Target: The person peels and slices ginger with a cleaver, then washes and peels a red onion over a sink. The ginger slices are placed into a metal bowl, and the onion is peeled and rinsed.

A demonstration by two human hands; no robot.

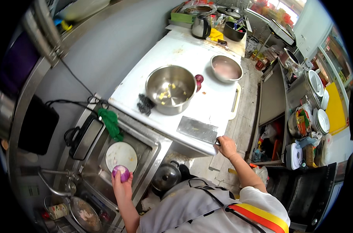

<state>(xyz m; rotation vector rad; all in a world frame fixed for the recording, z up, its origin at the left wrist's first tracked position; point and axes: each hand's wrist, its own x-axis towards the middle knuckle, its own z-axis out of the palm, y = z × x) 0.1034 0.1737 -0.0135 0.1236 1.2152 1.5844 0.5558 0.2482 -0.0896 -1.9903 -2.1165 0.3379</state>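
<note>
A purple onion with a pale patch on top is held in my left hand, over the steel sink. Beneath it in the basin lies a white plate with food bits on it. My right hand grips the handle of a cleaver, whose broad blade lies flat on the white worktop near its front corner. Beyond the blade stands a steel pot with yellow pieces inside. Red onions sit against the pot's right side, partly hidden by it.
Farther back is a steel bowl of pinkish liquid. A dark mesh scourer lies left of the pot. A green cloth hangs at the sink's edge, and a lidded pot stands below the worktop. Shelving with stacked plates lines the right.
</note>
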